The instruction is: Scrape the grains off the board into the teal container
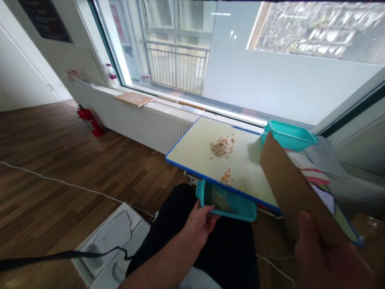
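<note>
My left hand (202, 220) grips the near rim of a teal plastic tray (240, 206), held just under the table's front edge above my lap. Some pale grains lie inside it. On the yellow tabletop (192, 144) is a heap of white grains mixed with orange-brown kernels (222, 145). A smaller patch of orange kernels (225, 176) lies by the edge over the tray. My right hand (325, 257), blurred at lower right, holds a flat piece of brown cardboard (296, 188) raised over the table's right side.
A second teal basin (290, 134) stands at the table's back right, near a red-and-white plastic bag (314, 174). Behind are a radiator (168, 120) and a window. A white box-like item (111, 245) sits on the floor at left, with a fire extinguisher (92, 120) farther off.
</note>
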Action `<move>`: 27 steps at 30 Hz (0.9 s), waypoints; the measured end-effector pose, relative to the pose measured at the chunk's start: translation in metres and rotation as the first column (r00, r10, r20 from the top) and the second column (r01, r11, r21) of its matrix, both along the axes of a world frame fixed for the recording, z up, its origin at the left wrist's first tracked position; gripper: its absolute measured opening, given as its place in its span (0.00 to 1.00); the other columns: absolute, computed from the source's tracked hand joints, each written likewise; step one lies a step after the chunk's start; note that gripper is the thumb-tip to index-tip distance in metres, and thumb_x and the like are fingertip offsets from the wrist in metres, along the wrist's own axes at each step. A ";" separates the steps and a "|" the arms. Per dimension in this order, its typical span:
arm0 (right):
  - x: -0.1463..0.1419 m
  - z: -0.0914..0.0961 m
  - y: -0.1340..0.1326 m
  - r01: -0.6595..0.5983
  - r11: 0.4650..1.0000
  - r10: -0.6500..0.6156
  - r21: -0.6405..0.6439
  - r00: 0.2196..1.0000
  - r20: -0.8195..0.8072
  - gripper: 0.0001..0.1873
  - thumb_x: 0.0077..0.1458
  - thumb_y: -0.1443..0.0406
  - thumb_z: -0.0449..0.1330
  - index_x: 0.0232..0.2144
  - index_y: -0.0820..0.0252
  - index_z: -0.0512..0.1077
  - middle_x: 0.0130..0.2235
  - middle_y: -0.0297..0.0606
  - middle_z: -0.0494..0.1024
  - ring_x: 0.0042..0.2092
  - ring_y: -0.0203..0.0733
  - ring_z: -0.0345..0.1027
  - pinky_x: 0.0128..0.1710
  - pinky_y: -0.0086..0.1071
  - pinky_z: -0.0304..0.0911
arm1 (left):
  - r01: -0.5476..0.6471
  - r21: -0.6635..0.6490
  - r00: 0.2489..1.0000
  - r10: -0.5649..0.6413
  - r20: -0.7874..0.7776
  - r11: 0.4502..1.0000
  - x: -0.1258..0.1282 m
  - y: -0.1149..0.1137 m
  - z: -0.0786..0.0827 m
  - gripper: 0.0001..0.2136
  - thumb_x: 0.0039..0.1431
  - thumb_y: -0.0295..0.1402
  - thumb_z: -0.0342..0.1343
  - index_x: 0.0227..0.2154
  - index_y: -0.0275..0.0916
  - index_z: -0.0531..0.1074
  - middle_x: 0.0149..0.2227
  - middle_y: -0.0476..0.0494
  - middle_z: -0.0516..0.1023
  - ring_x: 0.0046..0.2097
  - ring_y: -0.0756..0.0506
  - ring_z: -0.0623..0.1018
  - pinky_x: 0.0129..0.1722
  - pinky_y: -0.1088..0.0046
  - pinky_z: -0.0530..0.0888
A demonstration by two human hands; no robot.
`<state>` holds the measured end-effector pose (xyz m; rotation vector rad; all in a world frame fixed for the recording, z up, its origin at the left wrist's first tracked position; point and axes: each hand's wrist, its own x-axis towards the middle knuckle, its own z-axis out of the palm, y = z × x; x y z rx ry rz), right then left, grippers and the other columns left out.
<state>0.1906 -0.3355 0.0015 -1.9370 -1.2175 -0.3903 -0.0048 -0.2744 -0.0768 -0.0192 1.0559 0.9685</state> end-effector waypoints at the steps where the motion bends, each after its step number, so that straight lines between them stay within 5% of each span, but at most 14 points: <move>1: -0.004 -0.001 -0.008 0.050 0.998 -0.049 -0.032 0.998 0.044 0.24 0.52 0.49 0.56 0.39 0.61 0.78 0.30 0.49 0.79 0.32 0.56 0.74 0.25 0.38 0.63 | 0.012 0.015 1.000 -0.012 0.002 1.000 0.000 -0.001 -0.001 0.18 0.53 0.22 0.54 0.46 0.42 0.64 0.30 0.45 0.75 0.22 0.51 0.77 0.15 0.85 0.65; 6: -0.019 -0.013 -0.021 -0.028 1.000 0.029 -0.012 0.998 0.049 0.21 0.54 0.54 0.56 0.40 0.65 0.78 0.32 0.45 0.81 0.31 0.47 0.75 0.26 0.30 0.63 | 0.046 0.037 0.998 -0.047 0.029 0.998 -0.001 -0.006 -0.001 0.19 0.53 0.21 0.54 0.48 0.43 0.63 0.30 0.46 0.75 0.24 0.49 0.78 0.15 0.85 0.65; 11: -0.027 -0.025 -0.019 -0.106 0.994 0.106 0.012 0.994 -0.004 0.24 0.56 0.52 0.53 0.44 0.64 0.76 0.37 0.46 0.81 0.36 0.48 0.76 0.31 0.32 0.67 | 0.033 0.037 0.999 -0.034 0.035 0.999 -0.004 -0.008 0.001 0.18 0.55 0.20 0.52 0.47 0.43 0.62 0.28 0.47 0.74 0.21 0.51 0.75 0.15 0.85 0.66; 27: -0.054 -0.015 0.013 -0.336 0.942 0.336 0.012 0.942 0.024 0.24 0.58 0.55 0.51 0.49 0.65 0.73 0.42 0.47 0.79 0.41 0.47 0.75 0.42 0.34 0.68 | -0.059 0.003 0.997 0.058 0.044 0.998 -0.014 0.010 0.001 0.17 0.55 0.19 0.52 0.44 0.43 0.62 0.30 0.48 0.73 0.21 0.51 0.75 0.15 0.84 0.67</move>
